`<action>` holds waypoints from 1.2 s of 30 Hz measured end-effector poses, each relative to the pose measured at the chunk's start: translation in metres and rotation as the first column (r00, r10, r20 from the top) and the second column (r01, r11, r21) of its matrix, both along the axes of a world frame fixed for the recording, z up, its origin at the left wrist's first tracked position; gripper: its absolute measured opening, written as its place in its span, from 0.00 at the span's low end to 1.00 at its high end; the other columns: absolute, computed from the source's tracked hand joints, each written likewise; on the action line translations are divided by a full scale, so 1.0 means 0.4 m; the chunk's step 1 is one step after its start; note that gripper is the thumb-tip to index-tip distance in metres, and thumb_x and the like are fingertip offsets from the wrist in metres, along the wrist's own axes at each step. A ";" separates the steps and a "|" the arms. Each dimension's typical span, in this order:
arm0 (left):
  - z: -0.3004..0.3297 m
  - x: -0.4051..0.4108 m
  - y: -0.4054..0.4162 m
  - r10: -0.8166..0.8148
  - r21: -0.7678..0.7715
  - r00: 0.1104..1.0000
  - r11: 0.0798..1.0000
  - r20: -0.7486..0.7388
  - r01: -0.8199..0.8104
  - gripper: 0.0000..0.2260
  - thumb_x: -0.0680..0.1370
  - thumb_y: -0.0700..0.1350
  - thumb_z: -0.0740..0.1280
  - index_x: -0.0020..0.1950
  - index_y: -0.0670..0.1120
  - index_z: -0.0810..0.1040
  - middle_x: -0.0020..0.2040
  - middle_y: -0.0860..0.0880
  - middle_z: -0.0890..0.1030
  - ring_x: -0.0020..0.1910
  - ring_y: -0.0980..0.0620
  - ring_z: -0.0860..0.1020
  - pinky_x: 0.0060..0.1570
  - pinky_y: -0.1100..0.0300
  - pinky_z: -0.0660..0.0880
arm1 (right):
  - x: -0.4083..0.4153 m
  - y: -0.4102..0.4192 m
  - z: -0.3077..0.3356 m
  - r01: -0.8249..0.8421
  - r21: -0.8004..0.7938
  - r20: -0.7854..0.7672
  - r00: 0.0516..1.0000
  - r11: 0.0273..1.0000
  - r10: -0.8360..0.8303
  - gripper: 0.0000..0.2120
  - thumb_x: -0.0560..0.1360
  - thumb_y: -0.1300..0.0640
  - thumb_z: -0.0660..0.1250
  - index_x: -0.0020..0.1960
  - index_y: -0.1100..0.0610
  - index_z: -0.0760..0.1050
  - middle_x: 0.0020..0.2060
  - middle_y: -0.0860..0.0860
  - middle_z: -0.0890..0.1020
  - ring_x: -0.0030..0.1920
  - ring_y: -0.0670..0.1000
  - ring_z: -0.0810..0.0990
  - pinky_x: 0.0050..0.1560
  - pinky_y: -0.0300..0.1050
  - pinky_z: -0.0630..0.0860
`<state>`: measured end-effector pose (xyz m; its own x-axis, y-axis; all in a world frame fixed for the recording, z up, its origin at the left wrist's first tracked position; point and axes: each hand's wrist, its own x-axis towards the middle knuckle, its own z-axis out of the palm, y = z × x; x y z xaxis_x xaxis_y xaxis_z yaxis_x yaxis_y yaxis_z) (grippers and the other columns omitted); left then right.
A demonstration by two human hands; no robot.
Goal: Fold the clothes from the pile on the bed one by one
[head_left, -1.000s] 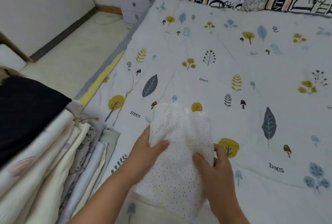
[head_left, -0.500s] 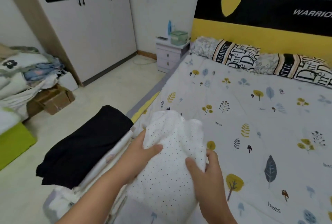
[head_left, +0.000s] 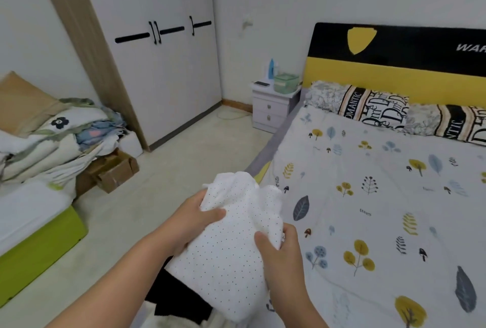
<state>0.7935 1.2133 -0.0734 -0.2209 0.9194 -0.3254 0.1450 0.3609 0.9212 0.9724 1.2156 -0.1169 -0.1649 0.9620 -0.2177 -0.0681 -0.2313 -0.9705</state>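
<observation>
A folded white garment with small black dots (head_left: 228, 256) is held up in the air at the bed's left edge. My left hand (head_left: 193, 218) grips its left side, thumb lying across the top. My right hand (head_left: 282, 256) grips its right side, thumb on top and fingers underneath. Below the garment a black folded piece (head_left: 178, 301) shows, the top of a stack that is mostly hidden. The bed (head_left: 381, 209) with a leaf and tree print sheet stretches to the right.
A white wardrobe (head_left: 163, 65) stands at the back. A white nightstand (head_left: 273, 109) sits beside the headboard, with two printed pillows (head_left: 368, 107) on the bed. At left, a heap of bedding (head_left: 52, 143), a cardboard box (head_left: 115, 170) and a green-sided mattress (head_left: 39, 246).
Both hands have lifted the dotted garment off the bed and carried it left over the stack. My view has risen and swung left, bringing the wardrobe and floor into sight.
</observation>
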 end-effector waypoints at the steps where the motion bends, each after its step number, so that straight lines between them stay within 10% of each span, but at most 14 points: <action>1: -0.005 -0.029 0.009 -0.002 -0.006 1.000 1.000 0.004 0.002 0.14 0.77 0.41 0.67 0.56 0.59 0.75 0.49 0.55 0.84 0.45 0.55 0.83 0.41 0.59 0.78 | -0.030 0.004 -0.003 0.011 -0.004 0.001 1.000 1.000 -0.011 0.10 0.73 0.57 0.66 0.49 0.45 0.69 0.42 0.45 0.82 0.42 0.45 0.82 0.40 0.41 0.77; 7: -0.090 -0.158 0.057 0.065 -0.068 0.995 0.996 0.075 -0.060 0.15 0.76 0.42 0.68 0.60 0.55 0.73 0.51 0.52 0.83 0.48 0.50 0.83 0.45 0.55 0.78 | -0.174 0.023 -0.076 0.125 -0.112 0.033 0.992 0.986 -0.122 0.11 0.74 0.56 0.66 0.54 0.48 0.68 0.40 0.43 0.80 0.39 0.43 0.80 0.35 0.37 0.73; 13: -0.219 -0.209 0.037 0.186 -0.387 0.981 0.901 -0.061 -0.195 0.31 0.77 0.48 0.67 0.74 0.41 0.57 0.68 0.40 0.69 0.59 0.44 0.74 0.50 0.56 0.71 | -0.219 0.016 -0.149 0.068 -0.436 0.173 0.985 0.897 0.010 0.28 0.77 0.56 0.61 0.73 0.58 0.54 0.59 0.53 0.71 0.55 0.54 0.71 0.57 0.49 0.71; 17: -0.230 -0.239 0.022 0.121 -0.427 0.991 0.894 -0.057 -0.134 0.33 0.74 0.52 0.68 0.74 0.45 0.57 0.64 0.43 0.72 0.51 0.47 0.76 0.44 0.56 0.74 | -0.212 0.021 -0.140 -0.038 -0.543 0.150 0.978 0.839 0.142 0.28 0.76 0.58 0.61 0.72 0.52 0.54 0.46 0.46 0.70 0.47 0.51 0.73 0.43 0.50 0.76; 23: -0.207 -0.274 0.000 -0.161 -0.426 0.977 0.901 -0.142 0.087 0.39 0.71 0.45 0.69 0.76 0.54 0.50 0.51 0.51 0.74 0.45 0.53 0.78 0.31 0.66 0.73 | -0.215 0.009 -0.108 -0.101 -0.530 0.041 0.989 0.842 0.144 0.21 0.74 0.63 0.63 0.62 0.48 0.60 0.52 0.47 0.73 0.50 0.52 0.77 0.30 0.43 0.78; 26: -0.200 -0.281 -0.014 -0.284 -0.464 0.914 0.877 -0.290 0.125 0.35 0.74 0.49 0.68 0.76 0.53 0.52 0.57 0.50 0.73 0.48 0.52 0.76 0.32 0.66 0.72 | -0.222 -0.006 -0.110 -0.149 -0.490 0.240 0.924 0.859 0.298 0.25 0.75 0.59 0.62 0.67 0.49 0.56 0.48 0.46 0.70 0.45 0.49 0.75 0.26 0.37 0.75; 29: -0.214 -0.273 -0.031 -0.415 -0.517 0.732 0.850 -0.540 0.101 0.34 0.75 0.54 0.65 0.76 0.50 0.52 0.68 0.48 0.68 0.60 0.50 0.73 0.49 0.63 0.71 | -0.227 -0.015 -0.134 -0.191 -0.379 0.558 0.733 0.905 0.388 0.25 0.77 0.53 0.58 0.71 0.53 0.55 0.55 0.51 0.71 0.50 0.51 0.74 0.42 0.41 0.76; 33: -0.230 -0.247 -0.038 -0.055 0.044 0.652 0.990 -0.756 0.133 0.22 0.79 0.46 0.61 0.73 0.54 0.62 0.73 0.54 0.62 0.69 0.54 0.62 0.63 0.64 0.60 | -0.245 -0.023 -0.145 -0.145 -0.129 0.714 0.672 0.981 0.193 0.28 0.79 0.49 0.54 0.76 0.52 0.50 0.73 0.54 0.57 0.72 0.54 0.57 0.68 0.50 0.62; 36: -0.269 -0.229 -0.040 -0.272 -0.060 0.451 0.901 -0.850 0.430 0.22 0.81 0.51 0.55 0.75 0.58 0.54 0.75 0.60 0.43 0.75 0.58 0.43 0.71 0.59 0.43 | -0.277 -0.039 -0.166 -0.334 -0.111 0.788 0.544 0.936 0.288 0.29 0.80 0.46 0.51 0.77 0.49 0.42 0.76 0.51 0.39 0.76 0.51 0.38 0.74 0.49 0.47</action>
